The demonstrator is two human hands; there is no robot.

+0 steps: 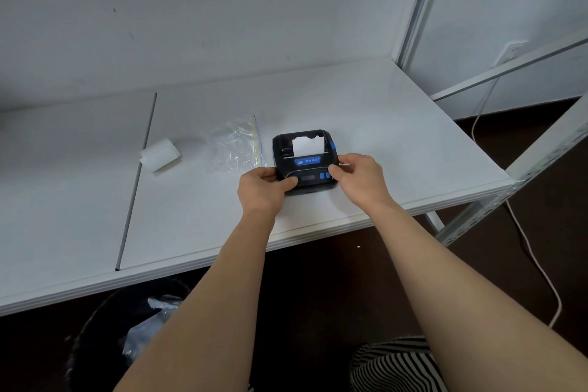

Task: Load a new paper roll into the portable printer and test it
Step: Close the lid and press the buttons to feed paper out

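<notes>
Printer [304, 162] on tabletop [381, 124]; left hand [262, 189] grips its near-left corner, right hand [358, 177] its near-right side. Paper [308, 146] protrudes from printer's top.

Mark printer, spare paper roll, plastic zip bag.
printer [304, 165]: head view, lid's blue label.
spare paper roll [160, 155]: head view, curved side.
plastic zip bag [235, 145]: head view, crinkled middle.

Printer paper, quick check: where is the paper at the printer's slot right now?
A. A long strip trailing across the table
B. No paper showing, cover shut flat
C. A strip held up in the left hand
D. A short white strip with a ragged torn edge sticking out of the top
D: a short white paper strip with a ragged top edge sticks out of the printer.
</notes>
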